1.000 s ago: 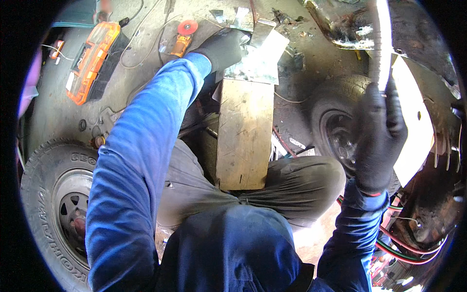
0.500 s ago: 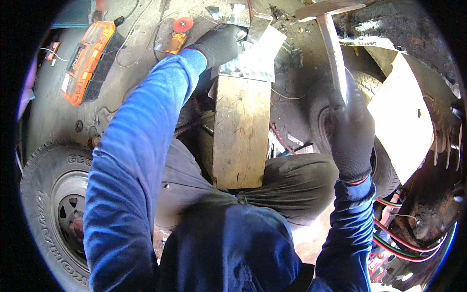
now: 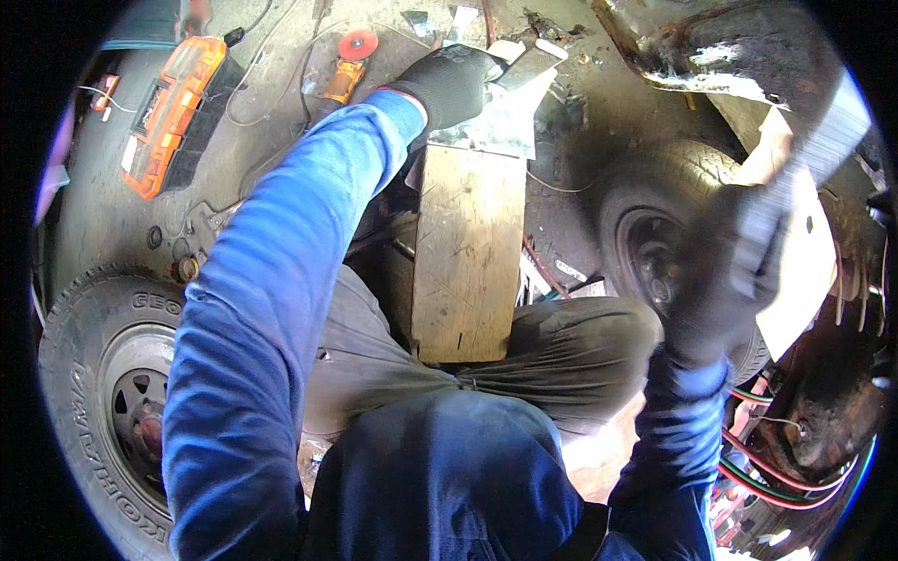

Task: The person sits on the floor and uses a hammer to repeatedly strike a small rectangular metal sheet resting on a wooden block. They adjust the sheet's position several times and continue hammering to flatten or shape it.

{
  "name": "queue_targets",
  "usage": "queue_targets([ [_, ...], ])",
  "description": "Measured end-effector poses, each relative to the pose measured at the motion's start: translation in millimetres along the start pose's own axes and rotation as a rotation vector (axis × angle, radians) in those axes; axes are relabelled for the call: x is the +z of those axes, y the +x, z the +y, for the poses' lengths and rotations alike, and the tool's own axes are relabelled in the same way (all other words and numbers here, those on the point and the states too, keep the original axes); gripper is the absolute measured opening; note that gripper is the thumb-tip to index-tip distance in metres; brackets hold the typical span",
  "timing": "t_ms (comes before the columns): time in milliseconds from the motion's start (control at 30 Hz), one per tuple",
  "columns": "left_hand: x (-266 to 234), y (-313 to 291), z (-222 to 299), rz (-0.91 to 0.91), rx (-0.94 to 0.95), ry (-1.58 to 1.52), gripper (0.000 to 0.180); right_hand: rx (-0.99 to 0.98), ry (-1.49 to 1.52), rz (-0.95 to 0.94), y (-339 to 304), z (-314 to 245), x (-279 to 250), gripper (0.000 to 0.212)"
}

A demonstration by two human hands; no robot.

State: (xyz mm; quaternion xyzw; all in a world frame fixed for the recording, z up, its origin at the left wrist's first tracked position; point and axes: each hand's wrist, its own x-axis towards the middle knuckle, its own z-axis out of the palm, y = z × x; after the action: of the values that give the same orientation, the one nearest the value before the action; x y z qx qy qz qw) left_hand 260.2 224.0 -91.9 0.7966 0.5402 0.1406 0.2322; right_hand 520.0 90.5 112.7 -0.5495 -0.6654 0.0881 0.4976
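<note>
Metal sheet [image 3: 479, 134]: positioned on far end of wooden block [image 3: 468, 252], gripped along its left side by fingers of gloved left hand [image 3: 447, 89]. Hammer [image 3: 831, 138], motion-blurred: apart from sheet, enclosed by fingers of gloved right hand [image 3: 722, 271]. Orange grinder [image 3: 344, 81]: on floor [image 3: 103, 220], left of sheet.

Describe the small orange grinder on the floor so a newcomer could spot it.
Find the long wooden block and follow it up to the gloved left hand. Just left of that hand lies the orange grinder. Unlike the orange case farther left, it has a round red disc.
</note>
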Motion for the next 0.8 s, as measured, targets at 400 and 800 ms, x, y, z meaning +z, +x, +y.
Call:
queue_targets([
  [400, 2, -14, -12, 0.087, -0.025, -0.228, 0.039, 0.277, -0.07, -0.414, -9, 13, -11, 0.05],
  [800, 18, 4, -9, 0.174, 0.036, -0.009, 0.033, 0.181, 0.095, 0.038, 3, -20, -7, 0.044],
])
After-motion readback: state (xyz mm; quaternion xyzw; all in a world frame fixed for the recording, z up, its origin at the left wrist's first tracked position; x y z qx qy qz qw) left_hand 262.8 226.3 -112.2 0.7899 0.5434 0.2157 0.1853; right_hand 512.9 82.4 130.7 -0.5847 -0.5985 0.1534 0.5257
